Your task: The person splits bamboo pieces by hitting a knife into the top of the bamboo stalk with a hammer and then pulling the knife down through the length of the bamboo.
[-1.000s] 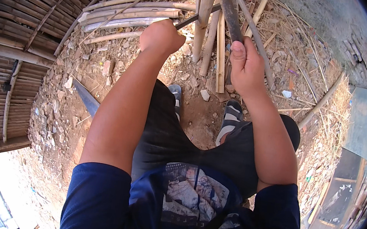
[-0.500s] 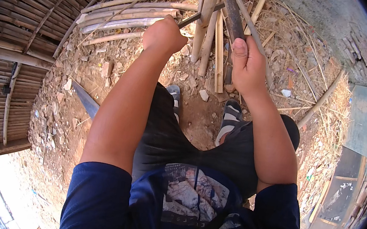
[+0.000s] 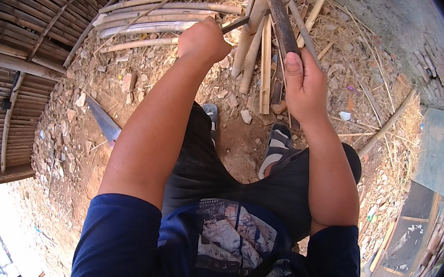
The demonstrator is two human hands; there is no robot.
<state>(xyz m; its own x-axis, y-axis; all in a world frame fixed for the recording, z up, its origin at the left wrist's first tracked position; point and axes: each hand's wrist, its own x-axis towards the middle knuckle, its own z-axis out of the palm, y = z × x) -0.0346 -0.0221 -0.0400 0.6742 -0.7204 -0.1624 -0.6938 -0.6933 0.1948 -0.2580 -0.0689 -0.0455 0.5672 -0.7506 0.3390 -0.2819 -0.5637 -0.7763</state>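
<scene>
My left hand [image 3: 204,41] is closed around the hidden end of a narrow dark blade [image 3: 236,24]. The blade runs up and right against an upright bamboo pole [image 3: 250,29], which looks split near its top. In my right hand [image 3: 306,85] is a hammer [image 3: 280,22] with a thick dark wooden handle, my thumb lying along it. Its head shows only partly at the top edge, over the pole. Just right of the pole, split bamboo strips [image 3: 266,72] lie on the ground, pointing toward my feet.
Cut bamboo lengths [image 3: 159,19] lie in a pile at the far left. A saw [image 3: 102,118] rests on the rubble-strewn ground left of my left forearm. A bamboo-slat wall [image 3: 5,114] stands at left; a concrete wall [image 3: 409,34] rises at far right.
The hammer has come closer, so part of its head now shows at the top edge. My right hand has shifted slightly right and nearer; my left hand and the blade have moved slightly right.
</scene>
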